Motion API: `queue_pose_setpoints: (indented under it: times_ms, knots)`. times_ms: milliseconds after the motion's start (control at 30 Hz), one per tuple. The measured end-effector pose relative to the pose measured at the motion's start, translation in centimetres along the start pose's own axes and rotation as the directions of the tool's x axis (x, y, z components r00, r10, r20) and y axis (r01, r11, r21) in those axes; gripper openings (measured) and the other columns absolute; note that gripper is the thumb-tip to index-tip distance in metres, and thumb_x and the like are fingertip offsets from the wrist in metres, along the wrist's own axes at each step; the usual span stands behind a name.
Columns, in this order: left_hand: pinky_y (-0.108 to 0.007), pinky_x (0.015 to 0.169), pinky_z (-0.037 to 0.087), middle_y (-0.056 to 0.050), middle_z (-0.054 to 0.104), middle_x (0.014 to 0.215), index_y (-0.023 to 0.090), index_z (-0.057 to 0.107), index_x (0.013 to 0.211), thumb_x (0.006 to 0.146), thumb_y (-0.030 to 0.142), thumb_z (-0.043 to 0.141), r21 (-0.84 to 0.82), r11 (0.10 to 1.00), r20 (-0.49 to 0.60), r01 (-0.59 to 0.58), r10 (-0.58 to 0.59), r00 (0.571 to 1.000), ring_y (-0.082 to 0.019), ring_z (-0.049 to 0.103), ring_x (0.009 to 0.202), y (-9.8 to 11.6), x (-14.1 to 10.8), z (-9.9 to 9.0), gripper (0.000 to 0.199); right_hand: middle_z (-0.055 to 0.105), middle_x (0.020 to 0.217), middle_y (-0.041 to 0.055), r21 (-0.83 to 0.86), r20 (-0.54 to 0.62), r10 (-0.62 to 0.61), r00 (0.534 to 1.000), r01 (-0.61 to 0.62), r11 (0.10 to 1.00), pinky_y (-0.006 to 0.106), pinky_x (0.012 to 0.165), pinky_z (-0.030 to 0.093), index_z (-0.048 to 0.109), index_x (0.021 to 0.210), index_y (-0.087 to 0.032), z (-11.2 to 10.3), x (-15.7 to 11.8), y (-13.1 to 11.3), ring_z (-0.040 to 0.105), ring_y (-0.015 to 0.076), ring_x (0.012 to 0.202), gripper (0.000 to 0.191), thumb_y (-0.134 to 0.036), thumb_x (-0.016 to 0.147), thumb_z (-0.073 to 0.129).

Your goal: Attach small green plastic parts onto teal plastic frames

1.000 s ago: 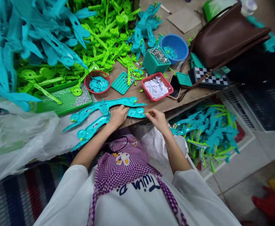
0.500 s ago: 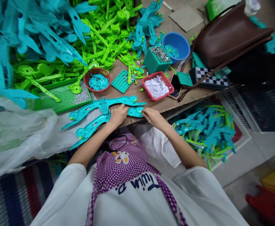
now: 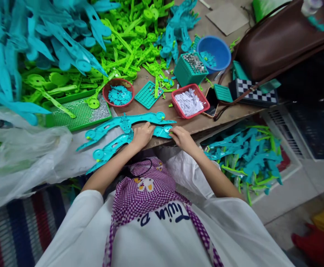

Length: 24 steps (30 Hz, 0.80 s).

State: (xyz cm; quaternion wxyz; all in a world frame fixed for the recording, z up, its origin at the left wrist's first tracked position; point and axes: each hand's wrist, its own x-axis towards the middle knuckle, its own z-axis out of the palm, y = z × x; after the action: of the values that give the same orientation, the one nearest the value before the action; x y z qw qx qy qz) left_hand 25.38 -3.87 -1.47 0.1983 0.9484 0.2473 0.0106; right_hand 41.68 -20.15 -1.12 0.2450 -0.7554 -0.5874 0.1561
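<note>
A long turquoise plastic part lies along the table's front edge. My left hand is closed over its middle and hides that stretch. At its right end, my right hand has its fingertips pinched together beside a round disc. A speck of yellow-green shows by those fingertips, too small to name. Just behind lies a second turquoise plastic part of like shape, with small yellow-green pegs near its ends; neither hand visibly holds it.
Behind are a red basket of white pieces, a red-brown basket of turquoise pieces, a teal box of metal bits, a blue bowl and a green tray. Lime parts are heaped behind; finished-looking turquoise pieces fill a crate at right.
The whole view has shifted slightly, so things sit a little further right. Both hands keep about the same places on the near turquoise part.
</note>
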Motion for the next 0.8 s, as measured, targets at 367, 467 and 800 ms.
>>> queue_pose_setpoints:
  times_ms: [367, 467, 800]
  knots:
    - [-0.028, 0.075, 0.049, -0.005, 0.073, 0.086, 0.018, 0.076, 0.100, 0.090, 0.032, 0.060, -0.615, 0.785, -0.367, -0.078, -0.197, 0.909, -0.016, 0.063, 0.079, -3.1, -6.0, -4.8, 0.024, 0.066, 0.106, 0.0089, 0.136, -0.112, -0.214, 0.970, 0.228, 0.964, 0.038, 0.089, 0.050, 0.067, 0.112, -0.023, 0.7, 5.9, -9.9, 0.061, 0.0219, 0.100, 0.028, -0.035, 0.100, 0.045]
    - [-0.029, 0.078, 0.049, -0.006, 0.074, 0.088, 0.019, 0.077, 0.095, 0.087, 0.037, 0.062, -0.678, 0.729, -0.241, 0.094, -0.341, 0.909, -0.018, 0.064, 0.082, -4.2, -12.5, -6.4, 0.025, 0.066, 0.114, 0.0125, -0.059, 0.073, -0.268, 0.961, 0.272, 0.960, 0.042, 0.092, 0.046, 0.067, 0.111, -0.020, 3.2, 9.5, -9.9, 0.059, 0.0263, 0.106, 0.026, -0.026, 0.098, 0.046]
    - [-0.024, 0.054, 0.037, -0.004, 0.070, 0.073, 0.016, 0.077, 0.105, 0.080, 0.048, 0.064, -0.782, 0.380, 0.228, 0.494, -0.564, 0.794, -0.014, 0.054, 0.059, -5.9, -22.3, -1.4, 0.043, 0.063, 0.114, 0.0151, -0.342, 0.195, -0.268, 0.944, 0.321, 0.883, 0.040, 0.086, 0.038, 0.065, 0.103, -0.018, 5.4, 12.7, -7.5, 0.053, 0.0284, 0.102, 0.022, -0.020, 0.096, 0.044]
